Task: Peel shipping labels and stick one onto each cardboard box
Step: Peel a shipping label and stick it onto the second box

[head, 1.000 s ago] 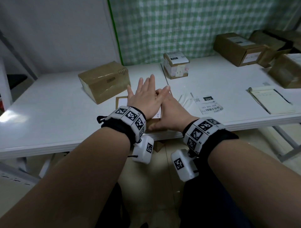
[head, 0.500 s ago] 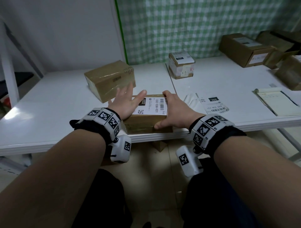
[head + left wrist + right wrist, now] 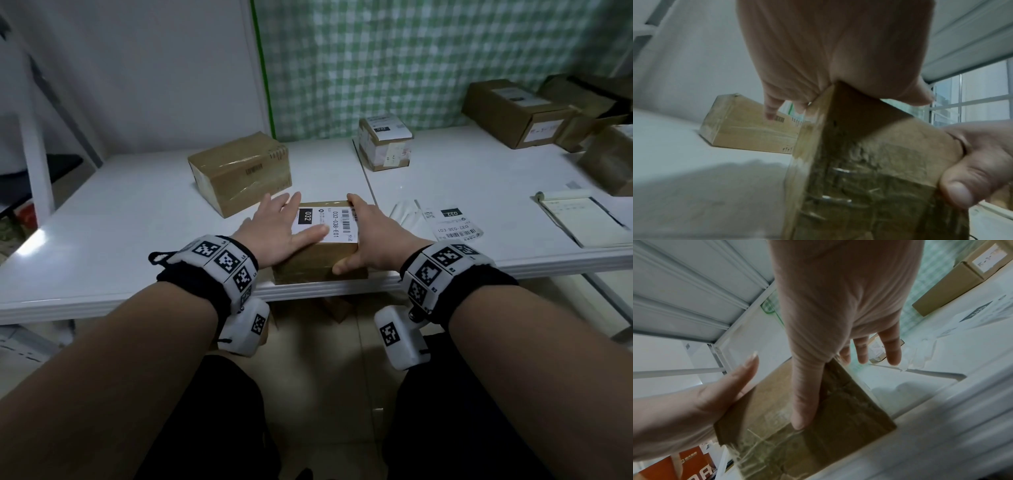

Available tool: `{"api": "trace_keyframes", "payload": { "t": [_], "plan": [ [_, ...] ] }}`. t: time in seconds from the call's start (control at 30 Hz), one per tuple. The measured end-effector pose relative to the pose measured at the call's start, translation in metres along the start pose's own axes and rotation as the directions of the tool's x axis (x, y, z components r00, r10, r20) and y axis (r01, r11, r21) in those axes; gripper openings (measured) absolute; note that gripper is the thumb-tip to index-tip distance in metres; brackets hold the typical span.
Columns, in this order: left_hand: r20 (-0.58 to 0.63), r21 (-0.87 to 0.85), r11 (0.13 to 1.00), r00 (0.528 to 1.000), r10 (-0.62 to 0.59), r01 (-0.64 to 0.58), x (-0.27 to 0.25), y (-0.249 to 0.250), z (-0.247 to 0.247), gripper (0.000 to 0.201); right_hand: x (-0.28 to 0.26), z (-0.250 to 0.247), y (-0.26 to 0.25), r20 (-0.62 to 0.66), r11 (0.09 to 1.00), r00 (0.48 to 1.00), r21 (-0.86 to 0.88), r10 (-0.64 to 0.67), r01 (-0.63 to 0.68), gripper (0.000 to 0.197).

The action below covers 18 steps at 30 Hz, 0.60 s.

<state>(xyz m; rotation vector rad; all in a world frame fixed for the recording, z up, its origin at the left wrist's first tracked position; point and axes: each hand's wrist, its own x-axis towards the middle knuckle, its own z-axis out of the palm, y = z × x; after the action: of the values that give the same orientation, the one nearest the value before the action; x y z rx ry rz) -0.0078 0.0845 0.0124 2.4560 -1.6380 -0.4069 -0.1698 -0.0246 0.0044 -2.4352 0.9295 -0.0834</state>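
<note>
A small taped cardboard box (image 3: 318, 257) sits at the near table edge with a white label (image 3: 339, 224) reading 032-038-E01 stuck on its top. My left hand (image 3: 277, 229) lies flat on the box's left part, fingers straight and thumb resting across the label. My right hand (image 3: 373, 233) lies against the box's right side, fingers straight along the edge and thumb on the front face. In the left wrist view my left hand (image 3: 818, 48) presses on the box (image 3: 869, 162). The right wrist view shows my right hand (image 3: 838, 296) with its thumb down the box (image 3: 838, 418).
A larger taped box (image 3: 239, 171) stands just behind the left hand. A small labelled box (image 3: 385, 144) is at the back centre. To the right lie peeled backing strips (image 3: 406, 214), a loose label (image 3: 454, 222) and a notepad (image 3: 589, 219). More boxes (image 3: 513, 109) stand at the far right.
A second ago both hands lay overlapped flat on the box top, hiding the label. They have drawn apart to the box's left and right sides, and the label now shows.
</note>
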Motion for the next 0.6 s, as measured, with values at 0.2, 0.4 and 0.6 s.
{"api": "trace_keyframes", "payload": {
  "t": [0.2,0.4,0.6],
  "plan": [
    [0.06,-0.054,0.998,0.998,-0.018,0.021,-0.003,0.0,-0.003,0.126,-0.002,-0.001,0.002,0.02,0.998,1.0,-0.064,0.02,-0.018,0.136],
    [0.064,-0.07,0.997,0.997,-0.033,0.038,-0.006,0.0,-0.003,0.123,0.002,-0.025,-0.014,0.034,0.999,0.999,-0.037,-0.014,0.015,0.11],
    [0.073,-0.122,0.992,0.997,-0.008,0.017,-0.01,-0.004,-0.004,0.121,0.01,-0.006,-0.018,-0.032,0.993,0.998,-0.107,-0.046,0.043,0.083]
  ]
}}
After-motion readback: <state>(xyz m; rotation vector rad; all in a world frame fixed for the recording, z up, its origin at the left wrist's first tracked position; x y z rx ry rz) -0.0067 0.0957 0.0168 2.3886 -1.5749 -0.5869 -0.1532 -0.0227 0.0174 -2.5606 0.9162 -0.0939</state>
